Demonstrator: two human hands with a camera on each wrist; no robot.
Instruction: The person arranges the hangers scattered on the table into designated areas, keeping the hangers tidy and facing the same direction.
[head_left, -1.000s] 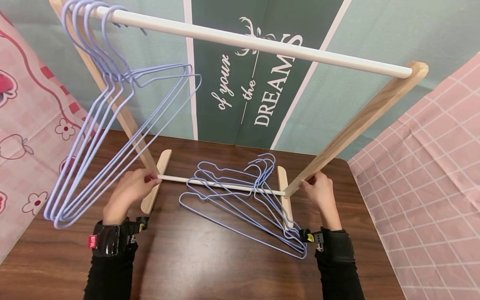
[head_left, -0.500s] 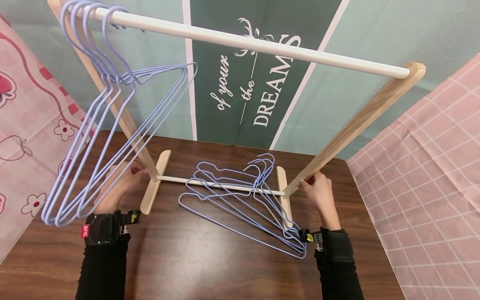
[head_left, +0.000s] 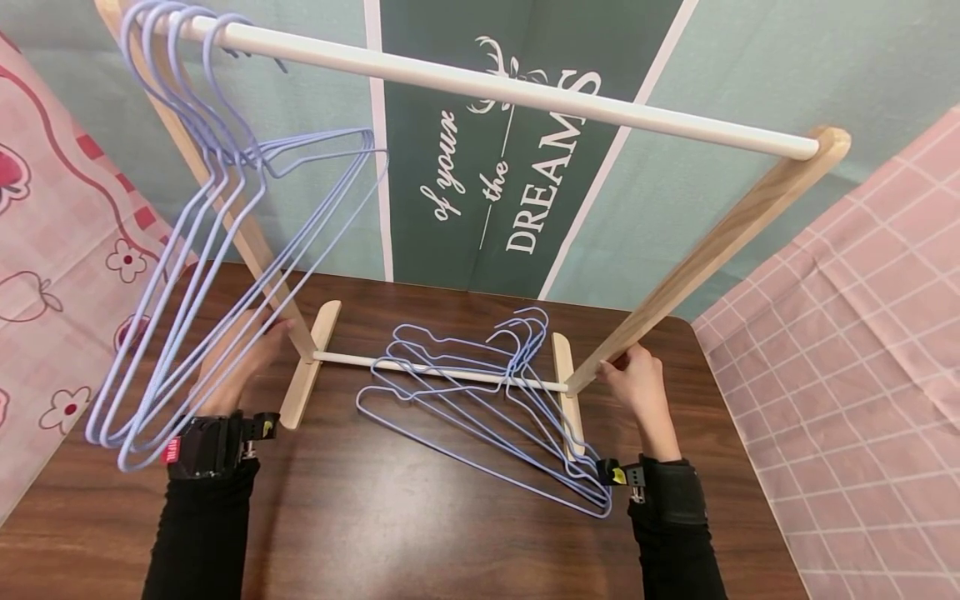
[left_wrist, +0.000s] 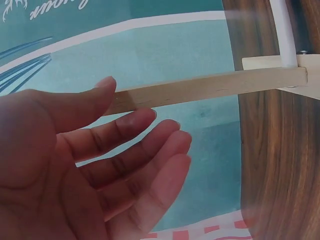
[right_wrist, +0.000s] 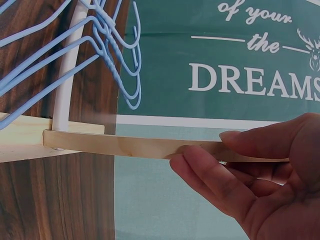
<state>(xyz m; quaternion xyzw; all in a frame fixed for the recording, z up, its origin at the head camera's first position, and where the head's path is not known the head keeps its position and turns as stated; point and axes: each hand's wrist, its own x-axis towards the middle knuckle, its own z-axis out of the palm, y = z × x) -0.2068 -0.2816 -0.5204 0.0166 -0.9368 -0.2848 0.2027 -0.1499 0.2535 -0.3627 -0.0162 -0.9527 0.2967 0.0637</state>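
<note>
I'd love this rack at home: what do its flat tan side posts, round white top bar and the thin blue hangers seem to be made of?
Flat tan side posts: wood, smooth, by the visible grain. Round white top bar: uniformly white and smooth, so metal, plastic or painted wood. Thin blue hangers: probably plastic-coated wire, given the twisted necks.

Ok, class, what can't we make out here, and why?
Head view: exact number of hanging hangers, which overlap.
Head view: top of the left upright, cut by the upper edge.
Left wrist view: its upper part, behind the left hand.
Right wrist view: upper part of the right upright, behind the right hand.
</note>
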